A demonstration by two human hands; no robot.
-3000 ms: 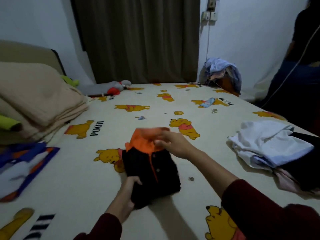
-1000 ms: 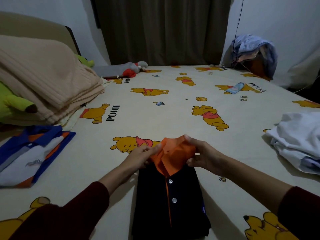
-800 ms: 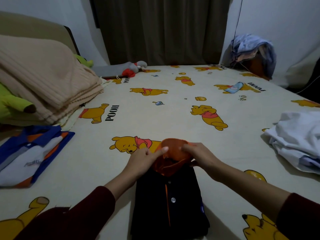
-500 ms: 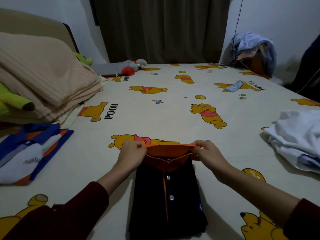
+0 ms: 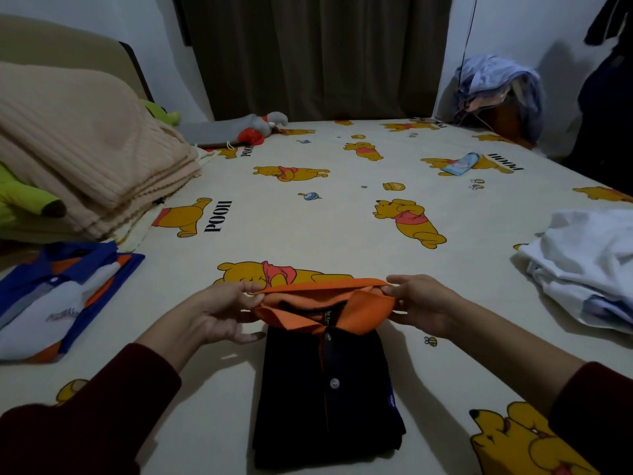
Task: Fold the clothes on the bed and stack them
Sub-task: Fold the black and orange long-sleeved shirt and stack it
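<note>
A folded black polo shirt (image 5: 329, 399) with an orange collar (image 5: 322, 303) lies button side up on the bed (image 5: 308, 217) in front of me. My left hand (image 5: 219, 310) pinches the collar's left end and my right hand (image 5: 424, 303) pinches its right end, stretching the collar flat between them. A folded blue, white and orange polo (image 5: 58, 296) lies at the left. A loose heap of white clothes (image 5: 589, 265) sits at the right edge.
Folded beige blankets (image 5: 78, 156) and a green plush toy (image 5: 24, 200) fill the left side. A grey and red soft toy (image 5: 246, 130) lies near the curtain. Clothes hang over something at the back right (image 5: 496, 87). A small blue item (image 5: 459, 164) lies on the sheet.
The shirt was turned and laid square in front of me. The bunched orange collar has been pulled out sideways and laid down over the neckline by both hands.
</note>
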